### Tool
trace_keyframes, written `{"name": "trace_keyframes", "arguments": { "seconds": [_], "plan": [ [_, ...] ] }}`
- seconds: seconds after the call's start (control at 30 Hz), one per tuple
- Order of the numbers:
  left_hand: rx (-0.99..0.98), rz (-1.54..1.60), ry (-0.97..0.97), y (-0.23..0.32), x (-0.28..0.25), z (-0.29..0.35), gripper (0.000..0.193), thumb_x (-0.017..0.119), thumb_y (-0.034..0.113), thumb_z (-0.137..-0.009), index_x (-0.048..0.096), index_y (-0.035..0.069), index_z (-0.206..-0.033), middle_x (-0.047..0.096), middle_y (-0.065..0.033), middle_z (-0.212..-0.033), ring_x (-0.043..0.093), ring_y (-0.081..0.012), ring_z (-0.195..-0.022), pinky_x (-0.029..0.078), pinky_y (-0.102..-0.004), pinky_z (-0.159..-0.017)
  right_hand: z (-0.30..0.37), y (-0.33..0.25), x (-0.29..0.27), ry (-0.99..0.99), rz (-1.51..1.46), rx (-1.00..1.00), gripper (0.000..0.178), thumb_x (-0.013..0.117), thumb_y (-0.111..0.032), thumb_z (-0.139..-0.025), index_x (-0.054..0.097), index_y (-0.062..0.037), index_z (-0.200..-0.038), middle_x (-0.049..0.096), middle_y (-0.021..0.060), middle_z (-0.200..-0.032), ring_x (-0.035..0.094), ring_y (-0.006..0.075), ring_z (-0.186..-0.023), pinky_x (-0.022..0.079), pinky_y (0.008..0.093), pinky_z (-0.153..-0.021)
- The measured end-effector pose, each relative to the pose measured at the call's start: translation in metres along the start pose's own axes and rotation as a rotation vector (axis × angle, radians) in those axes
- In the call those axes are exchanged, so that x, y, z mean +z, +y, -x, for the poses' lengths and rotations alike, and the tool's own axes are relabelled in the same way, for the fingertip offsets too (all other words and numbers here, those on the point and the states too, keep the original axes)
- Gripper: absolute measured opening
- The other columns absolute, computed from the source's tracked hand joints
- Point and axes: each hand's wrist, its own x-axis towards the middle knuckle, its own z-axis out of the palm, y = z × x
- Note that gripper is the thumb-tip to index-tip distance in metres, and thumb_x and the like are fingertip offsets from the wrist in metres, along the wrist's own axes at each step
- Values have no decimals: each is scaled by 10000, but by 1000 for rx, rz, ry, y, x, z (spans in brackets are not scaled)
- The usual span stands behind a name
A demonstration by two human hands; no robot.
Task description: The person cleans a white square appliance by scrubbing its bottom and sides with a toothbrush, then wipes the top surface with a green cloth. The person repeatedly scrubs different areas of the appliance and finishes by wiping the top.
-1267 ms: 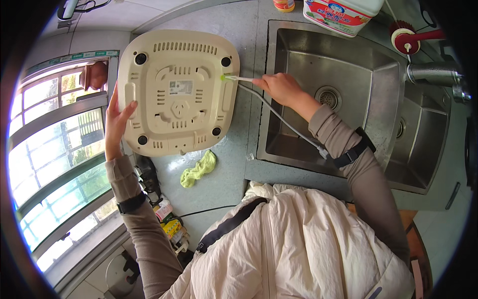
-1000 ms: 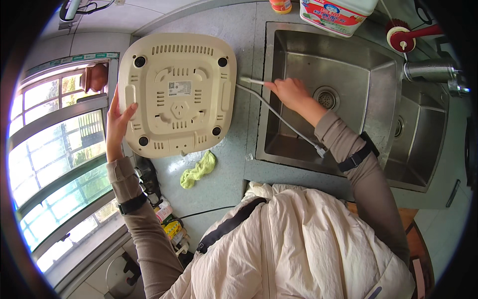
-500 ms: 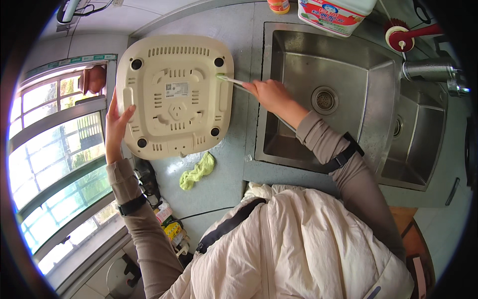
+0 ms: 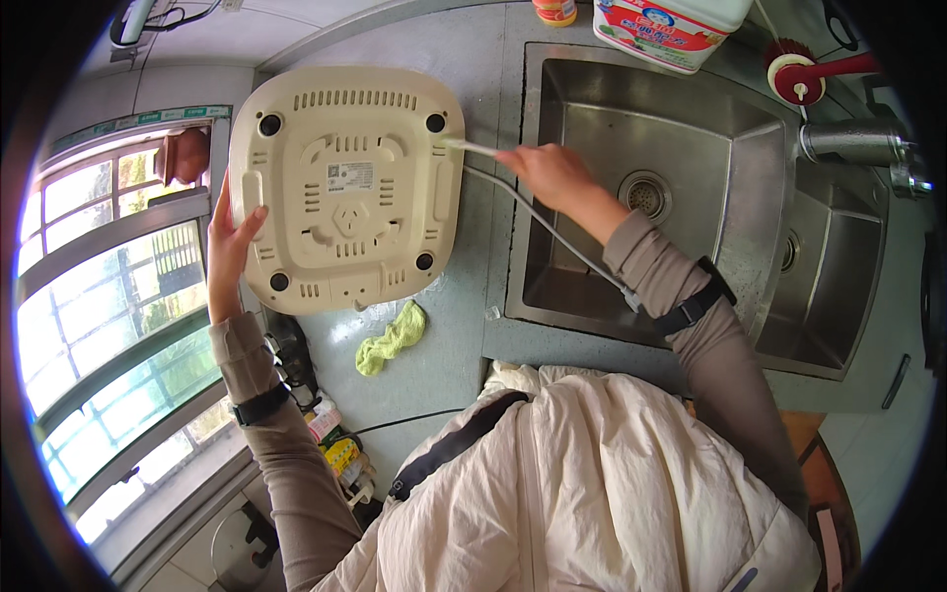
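Note:
A cream-coloured appliance stands tipped with its underside toward me, showing round black feet, vent slots and a white label. My left hand grips its left edge, thumb on the underside and the other fingers hidden behind. My right hand is closed around the thin white handle of a toothbrush. The brush's small head touches the right side of the underside, below the upper right foot. A grey power cord runs from behind the appliance, under my right hand, across the sink. A crumpled yellow-green cloth lies below the appliance.
A double stainless-steel sink is at the right, with a metal faucet. A white tub, an orange-capped jar and a red-handled scrub brush line the back. The window is on the left; bottles stand below it.
My right hand and the toothbrush have shifted slightly right and up, with the brush head still at the underside. More of the cord now shows. My left hand and the appliance are almost unchanged.

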Motion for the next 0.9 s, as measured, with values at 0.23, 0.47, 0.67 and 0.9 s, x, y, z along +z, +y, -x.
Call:
{"name": "trace_keyframes", "arguments": {
  "seconds": [0.23, 0.47, 0.67, 0.9],
  "plan": [
    [-38, 45, -11, -1, 0, 2, 759, 690, 114, -831, 287, 48, -1471, 547, -80, -1284, 540, -130, -1090, 452, -276, -922, 0, -19, 10, -19, 2, 68, 534, 443, -493, -952, 621, -43, -726, 620, 211, -685, 609, 416, -680, 478, 511, -609],
    [22, -5, -11, 0, 1, 2, 758, 699, 119, -828, 297, 42, -1466, 545, -89, -1288, 544, -133, -1092, 460, -277, -914, 21, -18, -4, -62, -1, 158, 604, 391, -564, -943, 638, -54, -735, 633, 185, -667, 631, 395, -682, 513, 470, -645],
    [21, 9, 16, -4, 2, 2, 778, 716, 162, -818, 301, 56, -1467, 541, -106, -1297, 556, -156, -1100, 472, -299, -922, 75, -47, 28, -123, -111, -42, 583, 430, -539, -942, 606, -59, -661, 613, 150, -594, 612, 368, -558, 493, 458, -520],
    [-8, 59, 8, -1, 3, 3, 767, 709, 130, -825, 296, 46, -1466, 552, -98, -1283, 556, -144, -1094, 476, -288, -910, 84, -49, 51, -124, -60, -46, 498, 486, -459, -944, 585, -49, -677, 603, 173, -602, 601, 386, -572, 486, 474, -525]
  ]
}}
